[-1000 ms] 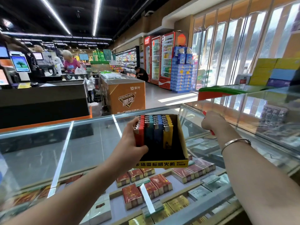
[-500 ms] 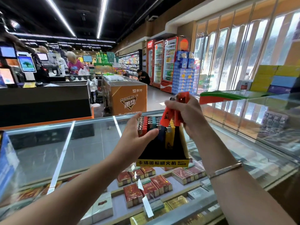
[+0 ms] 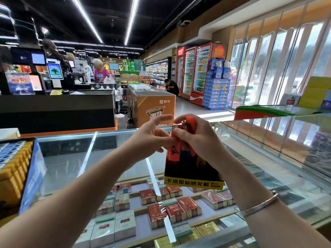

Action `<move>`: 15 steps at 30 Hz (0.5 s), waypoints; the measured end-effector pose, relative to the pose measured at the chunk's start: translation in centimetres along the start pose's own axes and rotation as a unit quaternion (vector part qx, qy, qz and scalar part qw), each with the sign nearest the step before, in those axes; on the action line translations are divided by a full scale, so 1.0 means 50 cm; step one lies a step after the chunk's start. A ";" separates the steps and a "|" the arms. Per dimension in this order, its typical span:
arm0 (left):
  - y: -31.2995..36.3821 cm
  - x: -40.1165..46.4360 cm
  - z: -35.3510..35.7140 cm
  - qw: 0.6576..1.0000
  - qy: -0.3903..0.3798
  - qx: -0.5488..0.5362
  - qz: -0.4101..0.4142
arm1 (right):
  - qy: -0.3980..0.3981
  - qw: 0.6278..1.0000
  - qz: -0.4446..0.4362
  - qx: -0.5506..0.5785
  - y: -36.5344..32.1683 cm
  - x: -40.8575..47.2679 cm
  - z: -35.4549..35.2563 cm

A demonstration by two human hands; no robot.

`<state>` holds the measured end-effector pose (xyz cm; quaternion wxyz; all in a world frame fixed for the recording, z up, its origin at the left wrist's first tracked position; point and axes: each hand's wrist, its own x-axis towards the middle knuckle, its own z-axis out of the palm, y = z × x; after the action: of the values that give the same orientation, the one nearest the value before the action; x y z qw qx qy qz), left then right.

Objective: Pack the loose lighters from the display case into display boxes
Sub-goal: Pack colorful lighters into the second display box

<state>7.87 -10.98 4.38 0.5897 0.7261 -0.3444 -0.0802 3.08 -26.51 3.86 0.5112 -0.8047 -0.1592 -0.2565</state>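
A black display box with a yellow front strip (image 3: 193, 183) stands on the glass top of the display case (image 3: 71, 158). Its contents are mostly hidden behind my hands. My right hand (image 3: 200, 140) grips a small bunch of red lighters (image 3: 174, 149) above the box, metal heads upward. My left hand (image 3: 148, 140) meets them from the left, its lower fingers touching or pinching one red lighter and its upper fingers spread.
A blue box of yellow and blue lighters (image 3: 16, 169) sits at the left on the glass. Cigarette packs (image 3: 157, 212) lie inside the case below. A second glass counter (image 3: 286, 140) runs along the right. A checkout desk (image 3: 57, 108) and an orange freezer (image 3: 154, 106) stand beyond.
My right hand came up from the right with red lighters and holds them over the box. My left hand left the box's lighter row and rose to meet them.
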 end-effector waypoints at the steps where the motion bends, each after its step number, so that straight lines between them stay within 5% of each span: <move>1: -0.001 -0.001 -0.002 1.000 -0.001 0.005 0.004 | -0.001 1.000 -0.002 0.005 0.000 -0.001 0.003; 4: -0.005 -0.003 -0.003 0.999 0.022 0.014 0.042 | 0.041 0.999 -0.022 0.003 0.001 0.000 0.006; 10: -0.028 -0.010 -0.003 0.996 0.045 0.029 0.075 | 0.267 0.960 0.041 0.067 0.032 0.009 -0.043; 15: -0.035 -0.019 0.001 0.989 -0.012 0.130 0.070 | 0.289 0.940 0.123 0.136 0.057 0.016 -0.067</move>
<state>7.85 -10.35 2.47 0.4904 0.7695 -0.4090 -0.0020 4.37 -30.76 3.35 0.6671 -0.6321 0.0622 -0.3893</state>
